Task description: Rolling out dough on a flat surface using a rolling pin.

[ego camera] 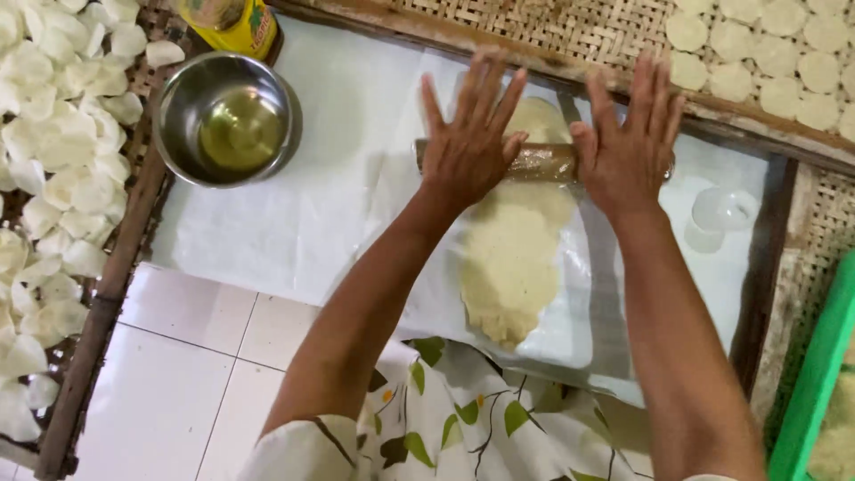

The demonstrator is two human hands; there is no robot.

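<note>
While left hand (468,147) & right hand (628,151) press flat, fingers spread, gripping nothing, on rolling pin (541,162), dough (512,258) looks soft, tearable; pin looks stiff, likely slick; push at ends.

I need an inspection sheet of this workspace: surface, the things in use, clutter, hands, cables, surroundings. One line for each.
Surface: white sheet on the floor, with a clear plastic film over the dough.
Things in use: rolling pin lying across a long flat dough.
Clutter: steel bowl with yellowish liquid; yellow bottle; small clear cup.
Hands: left hand and right hand flat on the pin, fingers spread.
Cables: nothing seen.
Surroundings: woven trays with round cut discs and white pieces; tiled floor; green edge at right.
</note>
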